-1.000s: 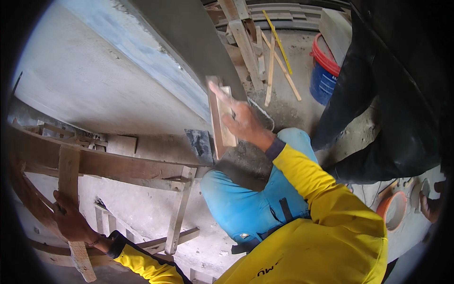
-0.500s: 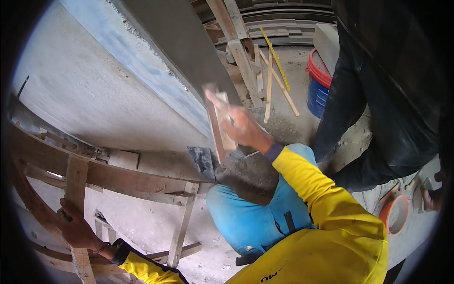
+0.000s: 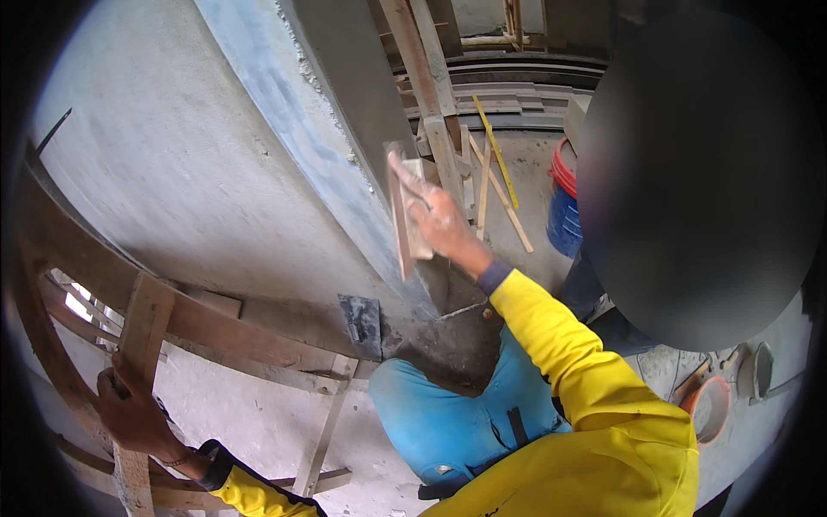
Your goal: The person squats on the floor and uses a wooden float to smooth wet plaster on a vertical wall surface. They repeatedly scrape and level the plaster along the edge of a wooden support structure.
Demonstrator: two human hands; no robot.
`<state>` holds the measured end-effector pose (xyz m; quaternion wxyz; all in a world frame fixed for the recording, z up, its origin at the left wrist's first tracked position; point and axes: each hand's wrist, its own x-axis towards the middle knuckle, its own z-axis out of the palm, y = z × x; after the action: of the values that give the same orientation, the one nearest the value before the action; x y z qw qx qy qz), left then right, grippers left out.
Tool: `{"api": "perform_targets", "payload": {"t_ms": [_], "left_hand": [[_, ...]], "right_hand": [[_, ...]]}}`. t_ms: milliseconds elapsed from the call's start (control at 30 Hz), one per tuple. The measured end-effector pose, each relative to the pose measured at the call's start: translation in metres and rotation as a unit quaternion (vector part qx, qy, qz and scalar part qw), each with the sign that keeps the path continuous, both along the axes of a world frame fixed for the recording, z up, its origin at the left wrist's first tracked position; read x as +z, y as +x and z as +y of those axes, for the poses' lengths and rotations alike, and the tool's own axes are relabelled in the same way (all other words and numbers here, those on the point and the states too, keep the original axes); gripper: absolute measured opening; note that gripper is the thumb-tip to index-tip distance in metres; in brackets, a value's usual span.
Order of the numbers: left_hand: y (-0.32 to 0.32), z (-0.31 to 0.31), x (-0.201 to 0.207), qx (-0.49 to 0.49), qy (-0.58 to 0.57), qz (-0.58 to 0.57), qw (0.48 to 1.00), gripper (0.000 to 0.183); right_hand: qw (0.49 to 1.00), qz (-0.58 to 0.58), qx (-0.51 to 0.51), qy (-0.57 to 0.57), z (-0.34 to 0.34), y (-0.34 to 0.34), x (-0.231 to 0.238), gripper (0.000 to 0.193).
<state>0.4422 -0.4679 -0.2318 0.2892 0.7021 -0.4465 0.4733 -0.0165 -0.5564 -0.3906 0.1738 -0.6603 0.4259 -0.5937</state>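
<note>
My right hand point(image 3: 444, 226) grips a wooden plastering float point(image 3: 401, 226), its fingers along the back of the board. The float's face is turned toward the grey plastered side of a column point(image 3: 349, 82), close to its corner; whether it touches, I cannot tell. A bluish-white strip point(image 3: 297, 103) runs along the wall beside that rough corner. At the lower left, my left hand point(image 3: 138, 409) is wrapped around an upright plank point(image 3: 148, 319) of a wooden frame. A dark, mortar-smeared flat piece point(image 3: 362, 326) lies near the wall's foot, by my knee.
A curved timber rail point(image 3: 241, 339) crosses the left side. Beyond the column stand timber props point(image 3: 422, 65), loose sticks point(image 3: 517, 215) and a yellow strip point(image 3: 497, 155). A blue bucket point(image 3: 564, 222) with a red rim stands beside another person, blurred, at right. An orange-rimmed bucket point(image 3: 708, 409) sits lower right.
The view has shifted, showing more of the far area. My right hand still holds the float beside the column corner. My left hand stays on the plank. The other person has leaned into view.
</note>
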Motion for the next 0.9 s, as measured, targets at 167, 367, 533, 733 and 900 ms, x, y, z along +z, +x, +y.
{"api": "perform_targets", "payload": {"t_ms": [167,367,533,733,900], "left_hand": [[0.003,-0.002,0.0,-0.033,-0.008,-0.013,0.999,0.054],[0.007,-0.001,0.001,-0.007,-0.024,-0.05,0.998,0.054],[0.004,-0.011,-0.007,-0.008,-0.049,-0.038,0.998,0.054],[-0.006,0.006,0.005,0.013,-0.035,-0.033,0.999,0.051],[-0.015,-0.008,-0.003,0.002,-0.041,0.004,0.999,0.048]], "right_hand": [[0.998,-0.033,-0.025,0.055,0.002,-0.004,-0.063,0.069],[0.999,-0.016,-0.024,-0.041,-0.01,0.002,0.007,0.067],[0.992,-0.071,-0.055,0.084,-0.026,-0.024,-0.026,0.069],[0.994,-0.009,-0.033,-0.105,-0.008,0.011,0.039,0.069],[0.998,-0.05,-0.032,-0.012,-0.036,-0.022,0.038,0.072]]}}
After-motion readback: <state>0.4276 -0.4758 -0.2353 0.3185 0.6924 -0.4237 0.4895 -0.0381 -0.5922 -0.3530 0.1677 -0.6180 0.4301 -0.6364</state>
